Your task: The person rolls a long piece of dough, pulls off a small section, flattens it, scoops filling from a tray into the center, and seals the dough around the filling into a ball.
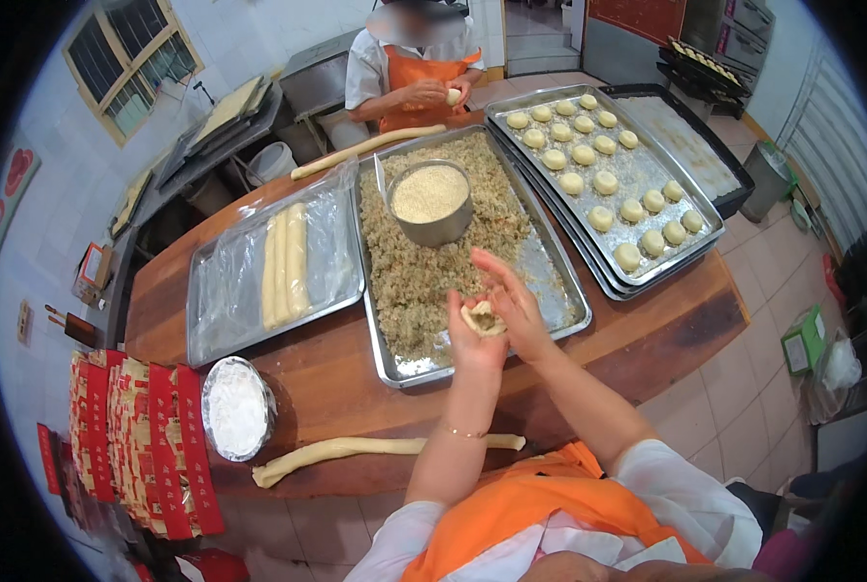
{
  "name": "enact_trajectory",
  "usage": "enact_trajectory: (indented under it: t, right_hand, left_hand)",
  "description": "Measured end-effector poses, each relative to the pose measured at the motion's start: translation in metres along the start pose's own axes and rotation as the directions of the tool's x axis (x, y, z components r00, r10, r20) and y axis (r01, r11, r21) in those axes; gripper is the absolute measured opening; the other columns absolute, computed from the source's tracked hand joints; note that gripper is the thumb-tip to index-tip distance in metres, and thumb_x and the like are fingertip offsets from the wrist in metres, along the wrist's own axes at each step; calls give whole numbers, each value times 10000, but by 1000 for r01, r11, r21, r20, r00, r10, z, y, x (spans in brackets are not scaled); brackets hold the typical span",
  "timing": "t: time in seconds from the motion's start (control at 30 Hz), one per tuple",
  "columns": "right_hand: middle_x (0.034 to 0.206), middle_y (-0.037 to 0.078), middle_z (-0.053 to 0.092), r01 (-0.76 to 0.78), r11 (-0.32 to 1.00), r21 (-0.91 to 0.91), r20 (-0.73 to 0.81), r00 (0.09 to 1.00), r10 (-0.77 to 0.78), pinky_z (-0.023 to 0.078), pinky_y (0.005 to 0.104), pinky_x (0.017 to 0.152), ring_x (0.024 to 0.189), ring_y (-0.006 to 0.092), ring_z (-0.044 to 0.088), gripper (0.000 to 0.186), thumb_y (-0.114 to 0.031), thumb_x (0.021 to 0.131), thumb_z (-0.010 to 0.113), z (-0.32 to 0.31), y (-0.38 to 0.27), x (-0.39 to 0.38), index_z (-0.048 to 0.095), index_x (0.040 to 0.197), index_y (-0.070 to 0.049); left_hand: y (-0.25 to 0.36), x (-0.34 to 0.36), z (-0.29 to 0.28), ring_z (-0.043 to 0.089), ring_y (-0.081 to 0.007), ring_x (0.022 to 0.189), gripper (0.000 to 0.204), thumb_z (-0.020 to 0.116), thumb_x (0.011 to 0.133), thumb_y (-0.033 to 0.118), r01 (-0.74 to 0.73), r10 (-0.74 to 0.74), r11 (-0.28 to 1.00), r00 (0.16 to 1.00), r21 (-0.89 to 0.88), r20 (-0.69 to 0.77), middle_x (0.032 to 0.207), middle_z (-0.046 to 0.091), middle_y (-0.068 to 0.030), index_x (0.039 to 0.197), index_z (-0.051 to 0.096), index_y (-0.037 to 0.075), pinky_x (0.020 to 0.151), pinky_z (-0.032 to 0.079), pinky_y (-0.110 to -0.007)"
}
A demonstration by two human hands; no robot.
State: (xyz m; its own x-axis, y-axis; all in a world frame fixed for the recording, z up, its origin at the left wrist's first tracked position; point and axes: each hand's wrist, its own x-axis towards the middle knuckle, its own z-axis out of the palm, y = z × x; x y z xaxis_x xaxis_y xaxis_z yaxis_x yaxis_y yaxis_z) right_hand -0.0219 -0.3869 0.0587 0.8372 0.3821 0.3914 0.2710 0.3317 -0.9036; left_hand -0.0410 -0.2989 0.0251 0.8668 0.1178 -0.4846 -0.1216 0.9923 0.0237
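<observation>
A small piece of dough (484, 319), opened into a cup with greenish-brown filling in it, rests in my left hand (474, 351), whose fingers curl round it. My right hand (517, 308) is close against the dough's right side, its fingers stretched up and apart; whether its thumb presses the rim is hard to tell. Both hands are over the near end of a metal tray (577, 312) spread with crumbly filling (409, 291). A round metal pot (435, 231) of pale yellow grains stands in that filling, a light-coloured handle leaning at its left.
Stacked trays (511, 145) with several dough balls (605, 182) stand right. At left, a tray (200, 291) holds dough strips (288, 262) under plastic. A bowl of white powder (236, 407) and a dough rope (356, 448) lie near me. Across the table (637, 373), another person (416, 68) handles dough.
</observation>
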Motion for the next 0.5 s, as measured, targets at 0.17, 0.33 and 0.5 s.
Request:
enact_trajectory:
  t: [0.17, 0.33, 0.5]
  right_hand:
    - [1488, 223, 441, 330, 189, -925, 231, 883, -409, 285, 517, 1139, 1370, 451, 405, 476, -315, 994, 515, -40, 3, 17, 535, 1403, -71]
    - [1455, 220, 466, 151, 659, -737, 87, 988, -129, 307, 480, 1139, 1360, 391, 430, 579, -227, 912, 612, -24, 6, 15, 468, 1450, -65]
    - [1354, 142, 564, -190, 925, -329, 108, 966, 236, 437, 356, 1058, 1235, 232, 551, 622, -87, 879, 637, -2, 1, -1, 434, 1465, -40]
  left_hand:
    - [21, -6, 18, 628, -312, 816, 328, 442, 1048, 339, -36, 60, 993, 975, -114, 214, 856, 634, -102, 948, 582, 61, 762, 558, -421]
    - [20, 3, 6, 649, -296, 907, 376, 469, 1042, 329, -168, 163, 985, 979, 30, 125, 957, 654, -150, 1122, 599, -14, 817, 577, -384]
    - [13, 5, -8, 663, -236, 825, 256, 585, 999, 279, -90, 80, 995, 984, 54, 159, 900, 661, -116, 967, 613, 27, 765, 596, -354]
